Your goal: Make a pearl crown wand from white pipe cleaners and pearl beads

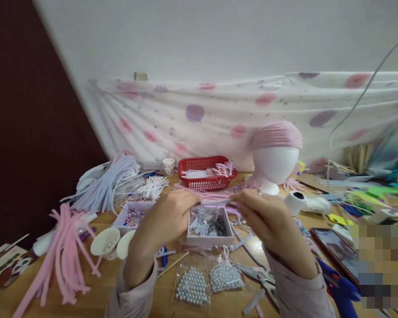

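A short pale fuzzy stem (216, 202), like a pipe cleaner, is stretched level between my two hands. My left hand (172, 214) pinches one end, and my right hand (267, 216) pinches the other; the fingertips are partly turned away from view. Just below the stem stands a white box (210, 240) of small clear and white beads and trinkets. Behind it lie pink fuzzy stems (202, 194). Two clear bags of pearl beads (192, 286) rest on the table in front of the box, with scissors (260, 274) to their right.
A red basket (207, 182) of stems stands at the back, beside a white foam head (275, 163) with a pink covering. Stem bundles (68, 256) and paper cups (104, 243) are on the left. A blue glue gun (340, 282) and a phone (334, 251) lie on the right.
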A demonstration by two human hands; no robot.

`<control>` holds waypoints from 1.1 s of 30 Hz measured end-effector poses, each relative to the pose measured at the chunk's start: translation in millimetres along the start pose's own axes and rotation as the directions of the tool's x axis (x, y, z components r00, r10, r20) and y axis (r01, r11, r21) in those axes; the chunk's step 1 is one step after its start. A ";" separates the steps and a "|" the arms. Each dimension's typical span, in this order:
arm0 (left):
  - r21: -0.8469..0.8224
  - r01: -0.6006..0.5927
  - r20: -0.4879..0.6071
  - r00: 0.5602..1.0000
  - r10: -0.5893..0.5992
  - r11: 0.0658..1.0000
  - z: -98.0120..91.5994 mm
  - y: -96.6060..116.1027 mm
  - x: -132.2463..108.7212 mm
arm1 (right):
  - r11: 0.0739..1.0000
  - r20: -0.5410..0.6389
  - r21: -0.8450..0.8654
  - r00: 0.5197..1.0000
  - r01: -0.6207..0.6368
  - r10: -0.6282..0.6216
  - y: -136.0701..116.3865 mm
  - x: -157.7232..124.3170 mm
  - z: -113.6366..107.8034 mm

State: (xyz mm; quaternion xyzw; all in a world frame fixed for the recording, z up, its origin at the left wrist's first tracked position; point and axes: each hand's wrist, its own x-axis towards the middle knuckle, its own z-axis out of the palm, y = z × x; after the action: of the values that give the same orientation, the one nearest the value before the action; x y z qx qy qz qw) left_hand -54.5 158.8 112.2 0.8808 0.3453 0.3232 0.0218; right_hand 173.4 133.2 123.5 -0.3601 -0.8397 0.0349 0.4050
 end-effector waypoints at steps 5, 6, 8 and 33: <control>-0.374 -0.104 0.130 0.978 0.163 0.922 -11.0 9.9 -5.9 | 0.986 0.012 0.160 0.999 -0.047 0.046 41.7 4.2 -5.0; -0.397 -0.094 0.086 0.987 0.139 0.913 -10.7 11.1 -6.0 | 0.976 0.042 0.213 0.998 -0.052 0.044 47.8 5.9 -1.3; -0.377 -0.050 -0.036 0.999 0.040 0.925 -8.5 11.8 -5.2 | 0.954 0.134 0.287 0.990 -0.083 0.045 53.8 9.2 7.0; -0.237 -0.042 -0.097 0.995 0.020 0.970 -5.1 7.6 0.0 | 0.903 0.082 0.412 0.992 -0.124 0.099 67.5 13.3 17.1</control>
State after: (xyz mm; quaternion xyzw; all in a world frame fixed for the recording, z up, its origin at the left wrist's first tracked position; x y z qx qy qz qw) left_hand -53.0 152.1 118.2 0.8609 0.2906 0.4038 0.1063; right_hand 194.8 195.4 97.2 -0.3118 -0.8026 0.2469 0.4445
